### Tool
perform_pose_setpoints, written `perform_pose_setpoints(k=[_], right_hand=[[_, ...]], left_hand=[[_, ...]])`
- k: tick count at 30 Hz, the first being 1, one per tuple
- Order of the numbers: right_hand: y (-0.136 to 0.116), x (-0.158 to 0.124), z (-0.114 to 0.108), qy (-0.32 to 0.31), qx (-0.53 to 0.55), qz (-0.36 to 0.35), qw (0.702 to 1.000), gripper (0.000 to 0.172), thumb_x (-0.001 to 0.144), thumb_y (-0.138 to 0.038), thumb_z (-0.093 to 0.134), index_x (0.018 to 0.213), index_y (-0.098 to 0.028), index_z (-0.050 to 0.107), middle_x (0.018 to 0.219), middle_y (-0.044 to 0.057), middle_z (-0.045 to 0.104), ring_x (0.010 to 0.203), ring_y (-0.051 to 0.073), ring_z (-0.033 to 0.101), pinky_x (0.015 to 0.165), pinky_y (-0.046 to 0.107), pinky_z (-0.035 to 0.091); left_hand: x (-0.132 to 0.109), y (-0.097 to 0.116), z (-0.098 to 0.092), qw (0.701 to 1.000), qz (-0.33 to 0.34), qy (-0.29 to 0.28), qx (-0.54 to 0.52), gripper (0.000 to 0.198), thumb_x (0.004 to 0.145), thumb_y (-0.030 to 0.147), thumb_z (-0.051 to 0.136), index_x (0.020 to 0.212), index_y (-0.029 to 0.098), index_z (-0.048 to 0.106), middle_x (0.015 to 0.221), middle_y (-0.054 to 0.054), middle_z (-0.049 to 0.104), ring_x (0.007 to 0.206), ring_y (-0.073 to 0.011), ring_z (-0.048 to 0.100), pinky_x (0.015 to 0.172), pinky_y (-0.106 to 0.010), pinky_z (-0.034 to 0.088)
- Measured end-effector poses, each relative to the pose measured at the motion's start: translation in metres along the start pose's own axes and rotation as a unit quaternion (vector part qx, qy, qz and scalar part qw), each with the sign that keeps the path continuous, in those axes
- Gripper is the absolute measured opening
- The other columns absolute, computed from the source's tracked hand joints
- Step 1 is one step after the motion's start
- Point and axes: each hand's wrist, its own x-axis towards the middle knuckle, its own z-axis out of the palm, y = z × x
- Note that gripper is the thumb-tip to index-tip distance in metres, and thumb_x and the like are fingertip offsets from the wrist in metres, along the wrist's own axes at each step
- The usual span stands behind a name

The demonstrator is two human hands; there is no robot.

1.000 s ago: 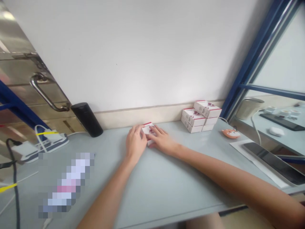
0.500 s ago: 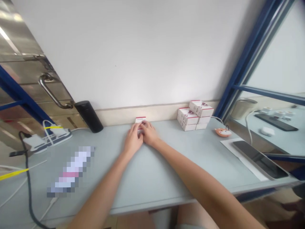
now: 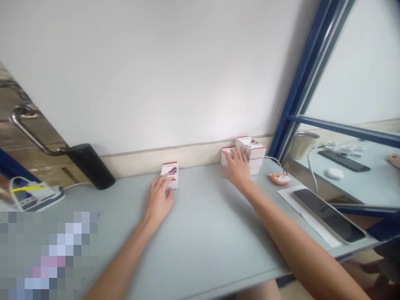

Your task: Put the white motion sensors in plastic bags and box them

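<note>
A small white box [image 3: 174, 170] with a red edge and dark red print is on the table by the wall. My left hand [image 3: 158, 199] rests on its front left part with fingers stretched out. To the right, several similar boxes [image 3: 256, 155] are stacked against the wall. My right hand [image 3: 239, 168] reaches over the left box [image 3: 225, 153] of that stack, its fingers bent round the top and front. The palm covers much of this box, and the thumb's contact cannot be made out clearly.
Right of the stack lie an orange and white animal-shaped item [image 3: 280, 178] and a phone [image 3: 329, 214] on white paper. On the left are a black cylinder [image 3: 90, 166], a power strip [image 3: 43, 200] and a pixelated area. A blue-framed glass panel [image 3: 293, 100] edges the table's right side.
My right hand has left the single box and moved right to the stack. My left hand stays on the single box, which shows more now. The view has shifted to the right.
</note>
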Motion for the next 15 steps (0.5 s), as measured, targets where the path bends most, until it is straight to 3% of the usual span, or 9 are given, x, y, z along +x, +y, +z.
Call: perform_pose_setpoints(k=[3,7,12,15], right_hand=[[0.004,-0.002,0.003,-0.039,-0.032,0.010,0.999,0.060,0.092,-0.010,0.057,0.152,-0.014,0.049,0.147,0.021,0.058,0.139,0.035,0.050,0.120,0.049,0.034],[0.005,-0.003,0.005,-0.045,-0.020,0.015,0.999,0.063,0.089,-0.005,0.056,0.151,-0.015,0.049,0.150,0.020,0.056,0.141,0.033,0.048,0.122,0.045,0.031],[0.005,-0.001,-0.001,-0.049,0.034,0.031,0.998,0.056,0.091,-0.007,0.054,0.146,-0.015,0.054,0.150,0.017,0.059,0.140,0.031,0.050,0.121,0.044,0.031],[0.004,0.000,-0.006,-0.047,0.059,0.038,0.996,0.052,0.091,-0.006,0.052,0.141,-0.016,0.059,0.146,0.015,0.063,0.139,0.030,0.052,0.117,0.043,0.034]], left_hand=[[0.001,0.005,-0.003,0.999,0.025,0.045,0.015,0.031,0.096,0.016,0.050,0.114,0.024,0.073,0.139,-0.009,0.067,0.139,-0.0336,0.054,0.113,-0.052,0.049],[0.001,0.016,-0.008,0.995,0.062,0.082,0.019,0.027,0.097,0.014,0.050,0.106,0.024,0.073,0.131,-0.008,0.069,0.126,-0.0296,0.061,0.105,-0.047,0.053],[-0.004,0.028,-0.006,0.993,0.052,0.072,0.079,0.027,0.094,0.012,0.052,0.103,0.023,0.075,0.126,-0.010,0.069,0.116,-0.0313,0.063,0.098,-0.047,0.055],[-0.004,0.035,-0.006,0.997,0.057,0.037,0.041,0.027,0.092,0.011,0.052,0.099,0.023,0.075,0.124,-0.012,0.068,0.120,-0.0337,0.061,0.103,-0.050,0.051]])
